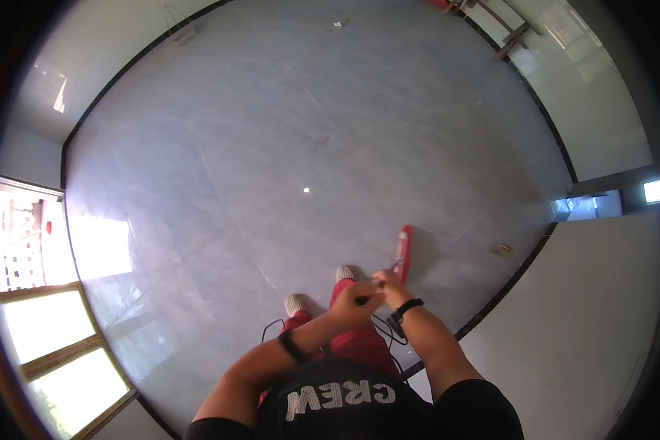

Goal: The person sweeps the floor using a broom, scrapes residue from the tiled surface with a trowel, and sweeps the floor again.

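My left hand [352, 306] is closed round a dark handle in front of my body, its wrist wearing a black band. Close beside it on the right, my right hand [392, 287] has its fingers closed on the same handle. Beyond the hands, a long red tool head [404, 253] with a pale patch lies at floor level, just right of my feet. The shaft between it and my hands is mostly hidden. Black cables [390, 334] hang near my red trousers [359, 343].
Grey tiled floor [257, 147] spreads ahead, edged by dark skirting. A small brown object [501, 250] lies at the right. A wooden item [513, 38] leans at the top right wall. Bright windows [48, 326] are at the left; a doorway [590, 207] at the right.
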{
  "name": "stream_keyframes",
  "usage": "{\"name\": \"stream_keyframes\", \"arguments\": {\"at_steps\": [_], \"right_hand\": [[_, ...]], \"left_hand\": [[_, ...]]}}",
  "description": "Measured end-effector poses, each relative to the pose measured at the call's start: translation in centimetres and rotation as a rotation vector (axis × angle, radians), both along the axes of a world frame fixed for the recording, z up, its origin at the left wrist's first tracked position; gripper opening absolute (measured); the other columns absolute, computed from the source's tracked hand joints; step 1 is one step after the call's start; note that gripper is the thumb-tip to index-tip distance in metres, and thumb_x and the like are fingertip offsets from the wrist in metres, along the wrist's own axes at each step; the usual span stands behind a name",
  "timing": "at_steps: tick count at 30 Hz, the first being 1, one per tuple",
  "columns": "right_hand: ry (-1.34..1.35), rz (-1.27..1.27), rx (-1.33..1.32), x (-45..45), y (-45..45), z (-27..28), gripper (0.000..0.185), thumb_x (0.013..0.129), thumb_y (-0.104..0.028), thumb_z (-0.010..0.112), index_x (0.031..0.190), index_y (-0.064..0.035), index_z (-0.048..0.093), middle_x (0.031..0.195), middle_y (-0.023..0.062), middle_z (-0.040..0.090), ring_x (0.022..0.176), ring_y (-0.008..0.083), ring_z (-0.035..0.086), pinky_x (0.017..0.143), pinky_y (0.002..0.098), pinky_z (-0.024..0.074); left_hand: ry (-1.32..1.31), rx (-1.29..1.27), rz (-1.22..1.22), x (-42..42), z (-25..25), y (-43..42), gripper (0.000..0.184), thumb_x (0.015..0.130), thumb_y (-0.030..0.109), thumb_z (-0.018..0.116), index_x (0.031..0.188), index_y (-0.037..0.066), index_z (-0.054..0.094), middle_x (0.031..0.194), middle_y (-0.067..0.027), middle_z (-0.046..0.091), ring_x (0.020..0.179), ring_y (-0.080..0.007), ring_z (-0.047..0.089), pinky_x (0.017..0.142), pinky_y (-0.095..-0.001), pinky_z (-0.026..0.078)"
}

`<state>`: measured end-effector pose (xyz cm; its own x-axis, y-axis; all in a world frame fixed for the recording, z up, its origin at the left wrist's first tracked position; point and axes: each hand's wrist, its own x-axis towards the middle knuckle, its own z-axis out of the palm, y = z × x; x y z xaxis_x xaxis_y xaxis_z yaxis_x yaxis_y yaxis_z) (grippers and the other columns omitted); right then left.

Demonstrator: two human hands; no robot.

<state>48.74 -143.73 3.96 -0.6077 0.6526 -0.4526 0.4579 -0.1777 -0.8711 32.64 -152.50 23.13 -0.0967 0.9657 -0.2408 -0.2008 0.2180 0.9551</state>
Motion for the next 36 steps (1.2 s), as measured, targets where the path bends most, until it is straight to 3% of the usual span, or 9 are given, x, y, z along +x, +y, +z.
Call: {"name": "stream_keyframes", "arguments": {"at_steps": [2,4,6,9,17,29,33,34,36], "right_hand": [[0.05,0.321,0.327,-4.9,0.9,4.4,0.017,0.058,-0.005,0.062,0.069,-0.0011,0.049,0.061,0.0152,0.054,0.053,0.0321,0.053,0.045,0.0379,0.041],[0.2,0.377,0.345,-9.3,0.7,1.9,0.012,0.064,-0.005,0.06,0.062,-0.0035,0.049,0.055,0.0114,0.051,0.047,0.0267,0.05,0.041,0.0353,0.0375],[0.174,-0.067,-0.53,-14.1,1.1,5.9,0.014,0.069,-0.007,0.058,0.06,-0.0058,0.048,0.052,0.0079,0.048,0.044,0.0215,0.046,0.04,0.033,0.0338],[0.11,-0.285,-1.043,-18.4,2.4,5.8,0.02,0.076,-0.009,0.055,0.058,-0.0094,0.046,0.051,0.0028,0.042,0.042,0.014,0.04,0.038,0.029,0.0291],[0.187,-0.311,-1.116,-13.6,7.8,19.9,0.02,0.084,-0.015,0.055,0.069,-0.0051,0.048,0.058,0.0035,0.046,0.048,0.0131,0.044,0.042,0.0276,0.0332],[-0.248,-0.705,-0.833,-10.0,19.1,4.3,0.015,0.079,-0.009,0.056,0.07,-0.0084,0.044,0.057,0.0045,0.041,0.042,0.0122,0.035,0.037,0.0255,0.0301],[0.154,0.415,0.357,-18.0,17.4,-1.0,0.013,0.073,-0.009,0.062,0.069,-0.0089,0.05,0.057,0.0021,0.042,0.051,0.0089,0.039,0.04,0.0249,0.0321],[0.22,0.367,0.336,-21.7,16.4,-1.3,0.019,0.055,-0.002,0.064,0.069,-0.0039,0.052,0.059,0.0073,0.054,0.05,0.0214,0.052,0.048,0.0325,0.043],[0.108,-0.169,-0.951,-29.9,15.3,0.9,0.015,0.071,-0.01,0.059,0.061,-0.0064,0.049,0.052,0.006,0.046,0.041,0.0181,0.044,0.037,0.0325,0.0328]], "left_hand": [[0.105,-0.081,0.102,-2.4,2.9,-0.1,0.015,0.082,0.007,0.059,0.069,0.001,0.055,0.061,0.0011,0.047,0.061,-0.0069,0.043,0.056,-0.0246,0.038],[0.198,-0.069,0.207,-3.3,4.5,0.2,0.015,0.081,0.005,0.059,0.067,0.001,0.054,0.062,-0.0001,0.048,0.063,-0.009,0.044,0.058,-0.0258,0.039],[0.4,0.004,0.27,-4.2,5.4,1.0,0.016,0.078,0.002,0.059,0.064,0.001,0.052,0.063,-0.0042,0.05,0.066,-0.0158,0.047,0.062,-0.0296,0.039],[0.509,0.006,0.192,-4.5,8.8,3.5,0.018,0.074,0.003,0.063,0.062,0.003,0.05,0.064,-0.0074,0.05,0.068,-0.0223,0.047,0.065,-0.0323,0.04],[0.495,0.255,-0.015,-4.6,17.2,7.3,0.02,0.072,0.008,0.069,0.064,0.004,0.051,0.064,-0.0078,0.048,0.064,-0.0251,0.048,0.061,-0.0342,0.04],[-0.016,0.159,0.076,-7.7,-1.3,15.1,0.013,0.082,0.006,0.06,0.072,0.0,0.055,0.07,-0.0031,0.051,0.064,-0.0087,0.046,0.057,-0.0257,0.038],[0.138,0.072,0.256,-15.2,1.0,13.6,0.012,0.081,0.006,0.06,0.071,0.0,0.056,0.069,-0.0031,0.051,0.066,-0.0096,0.047,0.058,-0.0265,0.039],[0.194,0.083,0.287,-17.3,2.0,13.3,0.011,0.08,0.006,0.061,0.071,0.0,0.057,0.068,-0.0036,0.051,0.066,-0.0103,0.047,0.059,-0.027,0.039],[0.292,0.092,0.289,-20.5,3.8,13.4,0.011,0.077,0.006,0.063,0.07,0.001,0.057,0.067,-0.0043,0.051,0.065,-0.013,0.048,0.059,-0.0282,0.039]]}}
